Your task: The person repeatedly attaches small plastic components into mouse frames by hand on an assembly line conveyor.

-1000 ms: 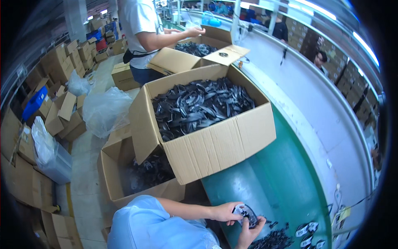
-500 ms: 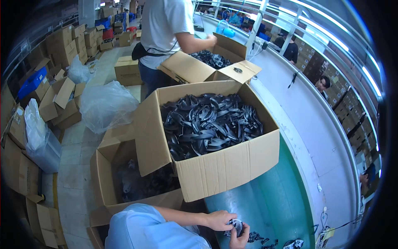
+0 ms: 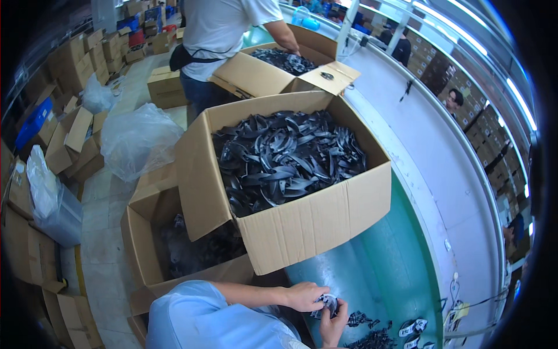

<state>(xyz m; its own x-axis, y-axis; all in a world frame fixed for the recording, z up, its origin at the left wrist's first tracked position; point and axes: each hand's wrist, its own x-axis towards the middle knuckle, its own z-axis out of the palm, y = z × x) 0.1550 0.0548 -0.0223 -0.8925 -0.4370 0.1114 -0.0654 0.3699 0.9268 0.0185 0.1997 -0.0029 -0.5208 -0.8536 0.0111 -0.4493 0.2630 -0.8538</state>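
Low in the view, over the green work surface, my left hand and my right hand grip one small grey-and-black moulded part between their fingers. My left hand closes on it from the left; my right thumb and fingers pinch its right side. Fingers partly cover the part, so its exact kind does not show. Just right of my right hand lie small loose black pieces in a heap. Several black-and-white parts rest farther right on the same surface.
A large open carton full of curved black plastic pieces stands ahead. Left of it sits a lower open carton with dark parts. Beyond, a co-worker reaches into another carton. Plastic bags lie at left.
The view has tilted down a little, showing more of the loose pieces and black-and-white parts. My hands still hold the same part. The co-worker's hand has lowered into the far carton.
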